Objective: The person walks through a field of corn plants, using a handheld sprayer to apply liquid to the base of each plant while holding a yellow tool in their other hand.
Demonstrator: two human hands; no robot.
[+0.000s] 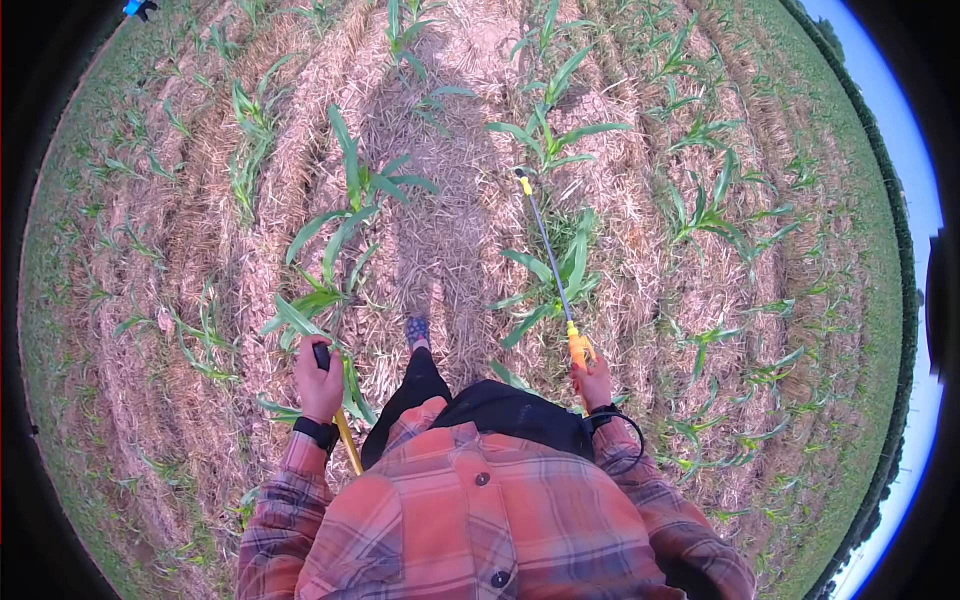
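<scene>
My right hand (591, 380) is closed round the yellow handle of a spray wand (553, 262). The wand's thin dark shaft points forward over the row on the right, and its yellow nozzle end is above the ground beside a green plant (547, 140). In my left hand (320, 382) is the black grip of a yellow lever (348, 444), which runs down toward my body. Leaves of a plant (297, 318) on the left row reach close to that hand. Both wrists carry black bands.
Rows of young green plants (708, 212) run forward through dry straw and soil (440, 215). My foot in a patterned shoe (417, 330) stands between two rows. A small blue object (135, 8) shows at the far upper left. A tree line and sky lie at the right edge.
</scene>
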